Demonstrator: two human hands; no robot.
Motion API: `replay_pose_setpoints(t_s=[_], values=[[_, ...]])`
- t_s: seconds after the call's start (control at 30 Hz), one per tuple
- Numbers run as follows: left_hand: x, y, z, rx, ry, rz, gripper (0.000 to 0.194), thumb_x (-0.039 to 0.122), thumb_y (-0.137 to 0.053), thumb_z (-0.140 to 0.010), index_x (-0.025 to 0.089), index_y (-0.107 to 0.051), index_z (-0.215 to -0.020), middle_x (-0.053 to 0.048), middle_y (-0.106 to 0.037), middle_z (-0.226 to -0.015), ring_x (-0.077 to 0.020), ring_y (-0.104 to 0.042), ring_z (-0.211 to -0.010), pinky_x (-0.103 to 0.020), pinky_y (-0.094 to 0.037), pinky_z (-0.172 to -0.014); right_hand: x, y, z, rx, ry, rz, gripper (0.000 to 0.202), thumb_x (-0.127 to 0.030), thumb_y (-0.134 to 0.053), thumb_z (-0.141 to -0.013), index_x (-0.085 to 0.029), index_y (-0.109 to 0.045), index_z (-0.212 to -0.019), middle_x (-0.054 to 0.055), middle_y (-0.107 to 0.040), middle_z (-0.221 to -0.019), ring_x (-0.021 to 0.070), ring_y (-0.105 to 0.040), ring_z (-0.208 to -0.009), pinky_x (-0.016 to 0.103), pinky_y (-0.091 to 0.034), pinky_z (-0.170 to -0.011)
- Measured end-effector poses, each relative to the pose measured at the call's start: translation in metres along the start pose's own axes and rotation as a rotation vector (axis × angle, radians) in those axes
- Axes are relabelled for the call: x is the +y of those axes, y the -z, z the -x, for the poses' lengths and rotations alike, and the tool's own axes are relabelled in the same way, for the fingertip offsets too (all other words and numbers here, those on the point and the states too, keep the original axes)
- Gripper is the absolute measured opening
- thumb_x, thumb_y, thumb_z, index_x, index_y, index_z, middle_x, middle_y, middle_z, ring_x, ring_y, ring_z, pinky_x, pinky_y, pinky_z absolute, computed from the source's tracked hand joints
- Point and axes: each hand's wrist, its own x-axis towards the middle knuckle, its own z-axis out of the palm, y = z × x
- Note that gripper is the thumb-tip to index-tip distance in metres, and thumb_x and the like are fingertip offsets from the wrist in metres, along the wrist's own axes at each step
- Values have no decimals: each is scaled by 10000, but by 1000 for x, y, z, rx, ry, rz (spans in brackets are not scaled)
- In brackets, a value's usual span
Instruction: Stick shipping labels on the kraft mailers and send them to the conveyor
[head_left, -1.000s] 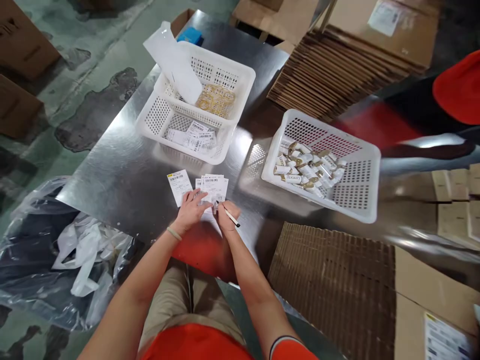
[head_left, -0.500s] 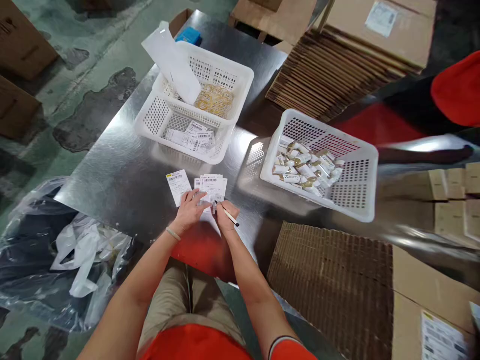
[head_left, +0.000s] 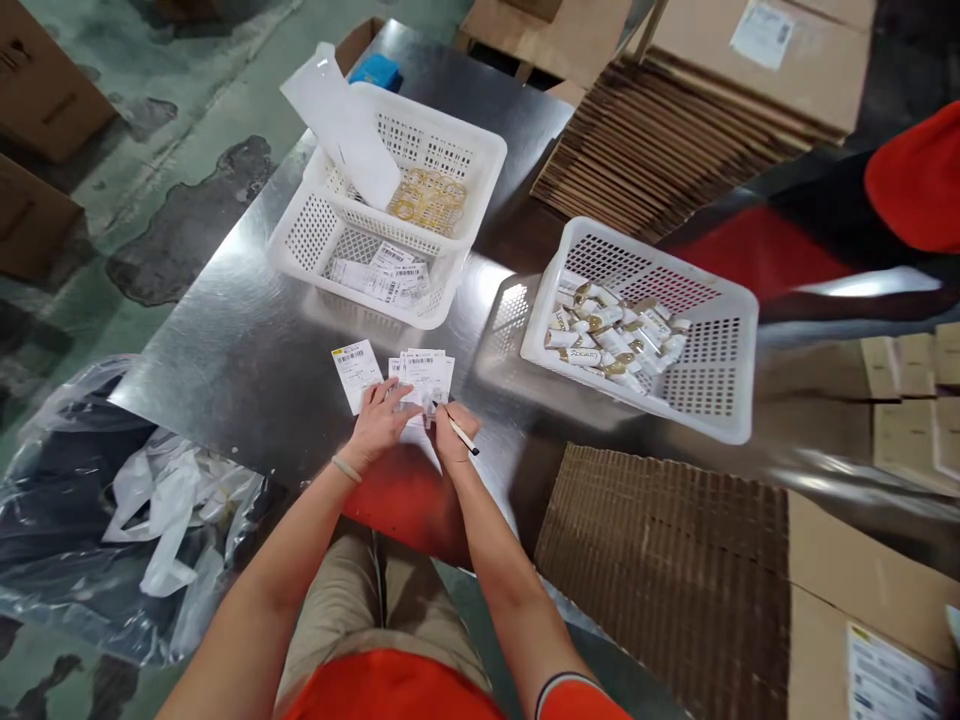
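Several overlapping printed slips [head_left: 426, 372] lie on the metal table. My left hand [head_left: 380, 420] rests on their lower left part with its fingers spread. A pen [head_left: 463, 436] is gripped in my right hand [head_left: 454, 432], its tip against the lower part of the top slip. One separate slip with a yellow corner mark [head_left: 356, 372] lies just left of the stack, close to my left fingertips. Beyond the slips stands a white divided basket [head_left: 459, 250] with more slips, yellow rubber bands and a white sheet.
A white basket [head_left: 720, 428] of small labelled rolls or bottles stands to the right. Flattened cardboard [head_left: 660, 550] lies at lower right, more [head_left: 637, 150] behind. A plastic-lined bin [head_left: 67, 520] is at left. Another person's red sleeve [head_left: 915, 185] shows far right.
The pen tip has shifted very slightly on the top slip. My left hand stays in place on the slips.
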Motion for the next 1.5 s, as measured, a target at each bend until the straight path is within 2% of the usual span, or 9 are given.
replay_pose_setpoints(t_s=[0.27,0.43,0.53,0.63,0.77,0.9,1.5], values=[[1,1,-1,-33,31,16,274,214,-670,-967,364,-817,-1142,-72,-694,-1432,-367,-505,-1430,-568,-402,-1125,3,-1,1,-26,8,15,447,-263,-481,-922,-263,-275,-525,-44,-377,-488,111,-347,-480,295,-291,-539],[1,3,-2,-35,15,-1,265,230,-661,-976,357,-816,-1148,-73,-691,-1438,-374,-510,-1426,-570,-414,-1109,4,2,0,1,14,-5,434,-258,-495,-886,-261,-264,-519,-56,-352,-476,102,-310,-463,294,-264,-526],[1,3,-2,-26,2,-11,269,225,-663,-973,356,-817,-1150,-73,-696,-1432,-376,-516,-1420,-559,-427,-1091,5,6,-1,31,-46,15,441,-281,-502,-883,-260,-268,-509,-53,-349,-476,104,-304,-475,298,-267,-533],[1,3,-2,-28,12,1,270,214,-675,-962,360,-818,-1138,-67,-696,-1431,-368,-518,-1416,-558,-422,-1096,5,10,-3,-2,-83,9,441,-315,-509,-898,-260,-295,-516,-47,-374,-488,112,-338,-492,300,-284,-544],[1,2,-2,-39,33,17,280,200,-679,-951,364,-816,-1133,-67,-695,-1428,-363,-505,-1426,-565,-413,-1103,4,10,-4,-48,-74,-5,447,-357,-497,-910,-267,-280,-531,-52,-367,-492,116,-342,-495,295,-300,-547],[1,3,-2,-58,32,22,300,185,-668,-950,363,-812,-1144,-64,-687,-1443,-358,-491,-1443,-558,-406,-1112,2,9,-4,-15,-84,13,450,-373,-469,-923,-269,-262,-537,-53,-359,-490,116,-335,-496,299,-292,-550],[4,7,-4,-67,56,45,315,153,-667,-937,357,-815,-1125,-69,-687,-1441,-368,-497,-1440,-570,-406,-1113,5,10,-1,-26,-66,40,511,-466,-441,-960,-276,-255,-524,-47,-368,-466,118,-317,-476,304,-271,-532]])
